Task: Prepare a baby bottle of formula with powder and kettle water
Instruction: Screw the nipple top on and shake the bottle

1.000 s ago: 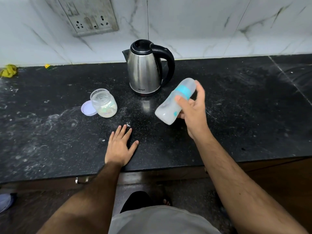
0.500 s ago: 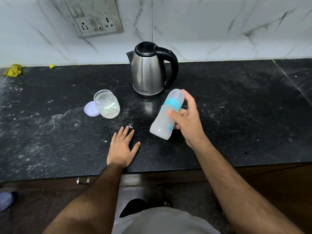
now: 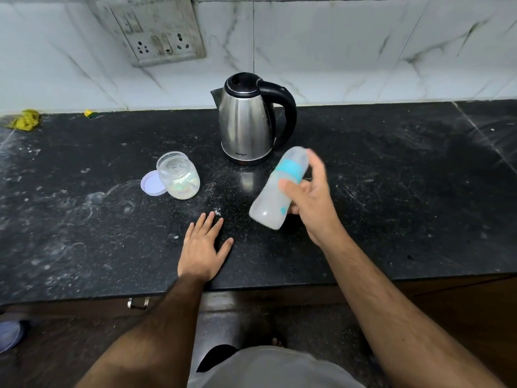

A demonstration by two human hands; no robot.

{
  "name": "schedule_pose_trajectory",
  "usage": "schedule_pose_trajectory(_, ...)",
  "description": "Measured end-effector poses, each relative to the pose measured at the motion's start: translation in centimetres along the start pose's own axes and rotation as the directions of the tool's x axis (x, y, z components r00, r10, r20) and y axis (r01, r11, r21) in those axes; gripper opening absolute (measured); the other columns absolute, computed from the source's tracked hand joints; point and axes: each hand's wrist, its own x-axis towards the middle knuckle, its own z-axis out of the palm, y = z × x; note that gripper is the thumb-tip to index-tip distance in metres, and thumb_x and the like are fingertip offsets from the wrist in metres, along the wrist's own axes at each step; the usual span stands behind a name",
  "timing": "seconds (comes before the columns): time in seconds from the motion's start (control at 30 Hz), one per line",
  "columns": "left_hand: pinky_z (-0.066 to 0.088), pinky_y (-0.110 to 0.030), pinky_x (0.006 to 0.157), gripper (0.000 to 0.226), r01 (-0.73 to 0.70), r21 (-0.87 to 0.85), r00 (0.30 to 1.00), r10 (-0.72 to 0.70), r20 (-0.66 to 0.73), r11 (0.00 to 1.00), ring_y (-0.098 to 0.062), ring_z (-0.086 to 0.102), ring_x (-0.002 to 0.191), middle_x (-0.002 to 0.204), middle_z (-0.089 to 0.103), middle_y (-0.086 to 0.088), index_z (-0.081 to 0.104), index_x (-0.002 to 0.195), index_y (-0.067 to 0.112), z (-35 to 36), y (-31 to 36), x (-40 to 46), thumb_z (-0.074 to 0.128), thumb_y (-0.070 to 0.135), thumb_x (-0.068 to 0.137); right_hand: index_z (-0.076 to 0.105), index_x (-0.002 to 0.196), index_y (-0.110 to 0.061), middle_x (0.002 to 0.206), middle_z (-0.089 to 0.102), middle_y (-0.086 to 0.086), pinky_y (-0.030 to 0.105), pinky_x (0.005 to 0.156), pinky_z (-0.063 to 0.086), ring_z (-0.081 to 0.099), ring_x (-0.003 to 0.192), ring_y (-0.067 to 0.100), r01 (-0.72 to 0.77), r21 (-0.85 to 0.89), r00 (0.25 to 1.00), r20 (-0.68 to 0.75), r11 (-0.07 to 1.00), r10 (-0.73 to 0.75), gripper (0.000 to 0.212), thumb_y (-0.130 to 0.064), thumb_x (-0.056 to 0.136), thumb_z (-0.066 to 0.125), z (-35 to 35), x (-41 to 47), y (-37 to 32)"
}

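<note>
- The right hand [image 3: 310,203] is wrapped around one baby bottle [image 3: 279,189], held tilted in the air, capped end pointing toward 1 o'clock, base toward 7 o'clock, just in front of the kettle [image 3: 247,121].
- The bottle looks cloudy inside and its blue collar is on, so my guess is this is the mixing step near the end of the task.
- The left hand [image 3: 204,247] lies flat and open on the counter [image 3: 391,205], holding nothing, at about 8 o'clock from the bottle.
- Risk: if the collar is not screwed down tight, tilting or shaking could let liquid leak onto the counter or over the fingers.
- Risk: the capped end is close to the kettle's base; a wide swing could knock against the kettle, which may be hot.
- Risk: the grip sits around the middle of a smooth bottle; a wet hand could let it slip and drop.
- Risk: the powder jar [image 3: 179,176] stands open at 9 o'clock from the bottle, its lid [image 3: 152,183] lying touching it on the far left side; splashes or dust could get in.
- Count: one kettle, one bottle, one jar, one loose lid, two hands.
- Count: one wall socket plate [image 3: 156,29] at 11 o'clock from the kettle, and white powder scattered over the counter.
</note>
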Motion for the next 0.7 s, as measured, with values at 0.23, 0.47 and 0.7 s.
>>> schedule_pose_trajectory(0.23,0.004,-0.037,0.126,0.073,-0.004,-0.004,1.0,0.004,-0.014,1.0,-0.012,0.008,0.153,0.164,0.022,0.004,0.038,0.152,0.025,0.1,-0.1,0.0,0.026,0.065,0.091,0.022,0.152,-0.027,0.099,0.067,0.0,0.03,0.063,0.057,0.07,0.082,0.009,0.015,0.11,0.99,-0.144,0.994,0.001,0.073,-0.01,0.093,0.063,0.0,0.2,-0.1)
schedule_pose_trajectory(0.47,0.005,-0.037,0.126,0.075,-0.004,-0.003,1.0,0.003,-0.023,1.0,-0.012,0.009,0.153,0.164,0.023,0.004,0.039,0.151,0.025,0.2,-0.2,0.0,0.024,0.066,0.09,0.024,0.151,-0.027,0.097,0.071,0.001,0.034,0.066,0.059,0.071,0.085,0.014,0.012,0.076,0.996,-0.089,0.997,-0.005,0.074,-0.009,0.092,0.065,0.2,0.5,-0.5)
schedule_pose_trajectory(0.7,0.004,-0.036,0.126,0.074,-0.003,0.011,1.0,0.003,-0.019,1.0,-0.012,0.009,0.153,0.164,0.023,0.004,0.039,0.151,0.025,0.2,-0.1,0.1,0.025,0.065,0.09,0.027,0.147,-0.032,0.102,0.071,0.007,0.034,0.066,0.058,0.072,0.087,0.016,-0.02,-0.012,0.999,0.033,1.0,0.02,0.073,-0.006,0.091,0.066,0.5,0.4,-0.9)
